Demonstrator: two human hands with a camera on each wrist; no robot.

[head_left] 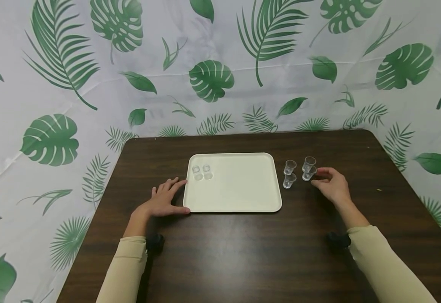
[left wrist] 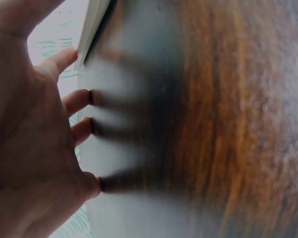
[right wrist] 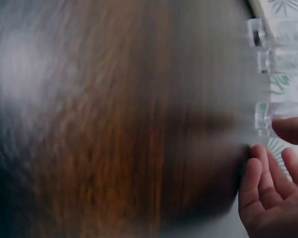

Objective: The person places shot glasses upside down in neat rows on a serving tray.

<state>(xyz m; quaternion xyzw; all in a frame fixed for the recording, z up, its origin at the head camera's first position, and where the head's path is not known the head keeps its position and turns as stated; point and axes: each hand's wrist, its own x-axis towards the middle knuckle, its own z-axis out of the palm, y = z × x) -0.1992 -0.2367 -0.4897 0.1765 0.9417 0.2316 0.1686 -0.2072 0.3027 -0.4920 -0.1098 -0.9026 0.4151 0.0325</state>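
My left hand (head_left: pixel 163 200) rests at the left edge of a cream tray (head_left: pixel 239 205), fingers spread and straight. Its thumb touches the tray's front left corner, and its fingertips meet the table in the left wrist view. Two small clear shot glasses (head_left: pixel 207 169) sit in the tray's back left area. Right of the tray, several more stand upright in a cluster. My right hand (head_left: pixel 332 184) is beside the nearest right shot glass (head_left: pixel 309 173), fingertips right at its side. In the right wrist view, the thumb (right wrist: pixel 290 130) lies close to that glass, apart from the relaxed fingers (right wrist: pixel 260 183).
A dark wooden table (head_left: pixel 224 252) carries everything. Behind it hangs a white cloth (head_left: pixel 159 101) printed with green leaves. Another shot glass (head_left: pixel 289 181) stands close to the tray's right edge. A small yellow speck (head_left: pixel 379 190) lies on the table at right.
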